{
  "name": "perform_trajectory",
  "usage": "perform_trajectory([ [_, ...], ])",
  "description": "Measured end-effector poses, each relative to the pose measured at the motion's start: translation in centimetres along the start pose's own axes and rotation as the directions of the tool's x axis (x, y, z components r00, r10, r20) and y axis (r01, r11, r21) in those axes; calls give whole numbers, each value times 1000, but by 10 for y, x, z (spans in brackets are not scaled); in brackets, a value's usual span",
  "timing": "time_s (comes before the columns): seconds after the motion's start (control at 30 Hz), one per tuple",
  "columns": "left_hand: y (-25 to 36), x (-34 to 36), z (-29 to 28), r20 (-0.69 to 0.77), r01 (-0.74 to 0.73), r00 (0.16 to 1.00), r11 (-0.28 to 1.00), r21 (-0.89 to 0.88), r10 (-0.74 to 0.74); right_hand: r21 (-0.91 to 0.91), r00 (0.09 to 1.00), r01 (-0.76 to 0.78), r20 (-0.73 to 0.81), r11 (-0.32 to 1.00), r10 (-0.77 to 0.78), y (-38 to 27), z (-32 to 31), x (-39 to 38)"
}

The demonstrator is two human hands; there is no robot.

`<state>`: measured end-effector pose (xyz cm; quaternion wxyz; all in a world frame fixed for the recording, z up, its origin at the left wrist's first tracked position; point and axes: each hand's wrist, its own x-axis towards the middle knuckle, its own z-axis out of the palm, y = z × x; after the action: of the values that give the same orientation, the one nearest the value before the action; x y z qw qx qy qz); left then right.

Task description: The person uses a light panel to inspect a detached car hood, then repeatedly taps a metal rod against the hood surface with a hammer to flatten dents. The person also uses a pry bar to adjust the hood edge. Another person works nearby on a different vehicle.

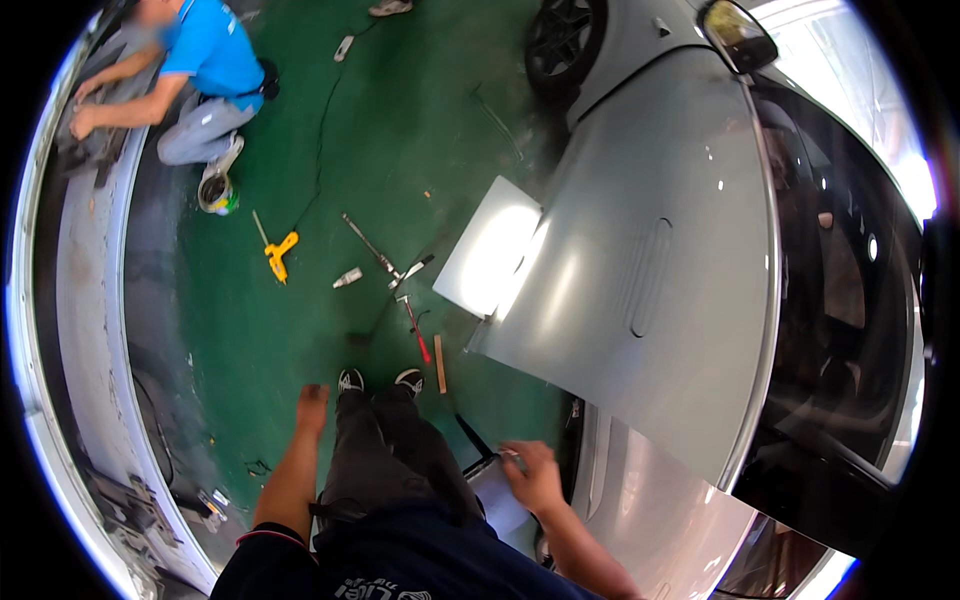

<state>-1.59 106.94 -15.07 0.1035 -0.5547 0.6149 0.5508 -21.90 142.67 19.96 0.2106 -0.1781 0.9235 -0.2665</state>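
My left hand (312, 405) hangs at my left side, its fingers too small and foreshortened to tell how curled they are. My right hand (530, 467) is open, fingers apart, over a black strap-like strip (468, 430) and a pale object (497, 497) beside my leg; contact is unclear. Ahead of my shoes lie a red-handled tool (424, 350), a wooden strip (439, 362), a metal rod tool (367, 246) and a small metal piece (347, 278). A bright white panel (470, 255) sits against the grey car door (620, 290), which stands open at my right.
A co-worker in blue (215, 55) kneels at upper left, hands on a dark part by a long pale sill (87, 300). A can (218, 197) and a corded yellow glue gun (280, 255) lie on the green floor. A car wheel (560, 40) is at the top.
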Motion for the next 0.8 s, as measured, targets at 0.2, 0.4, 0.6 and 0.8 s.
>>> perform_trajectory([
  [0.2,12,-15,-41,0,93,995,948,-305,-98,25,846,-351,438,936,305,66,119,-30],
  [0.4,-128,-27,-44,-102,352,907,870,-346,-408,-149,829,-245,481,958,287,85,127,30],
  [0.6,-152,-68,30,-141,318,908,870,-377,-394,-223,712,-311,589,924,382,169,185,110],
  [0.8,-107,-119,158,-87,105,994,849,518,-70,-473,727,-14,600,881,334,325,383,195],
])
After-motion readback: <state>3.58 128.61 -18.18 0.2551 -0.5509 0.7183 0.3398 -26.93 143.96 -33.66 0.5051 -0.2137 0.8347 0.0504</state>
